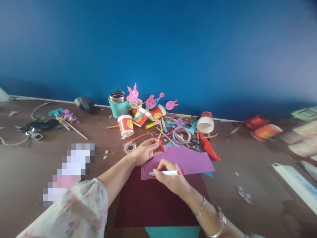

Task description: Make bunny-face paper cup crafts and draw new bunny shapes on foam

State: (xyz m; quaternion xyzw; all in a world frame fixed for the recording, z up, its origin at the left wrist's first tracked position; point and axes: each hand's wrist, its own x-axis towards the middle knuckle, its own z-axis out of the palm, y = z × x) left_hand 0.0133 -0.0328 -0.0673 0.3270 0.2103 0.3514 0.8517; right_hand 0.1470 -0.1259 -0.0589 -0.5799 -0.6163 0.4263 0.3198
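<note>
My right hand (170,177) is closed around a white marker (169,173) with a red end, its tip at a purple paper sheet (188,160). Round outlines (149,169) are drawn in red near the sheet's left corner. My left hand (148,151) is closed above the sheet's upper left edge, with a small red piece (158,142), which looks like a marker cap, between thumb and fingers. Under the purple sheet lies dark maroon paper (160,205), with a teal sheet (173,232) showing below it.
Red paper cups (125,125) with pink animal cutouts (133,94) stand and lie by a teal flask (117,104). Tape rolls (130,147), paper scraps and sticks lie behind my hands. A blurred device (66,172) is at left, a white power strip (297,185) at right.
</note>
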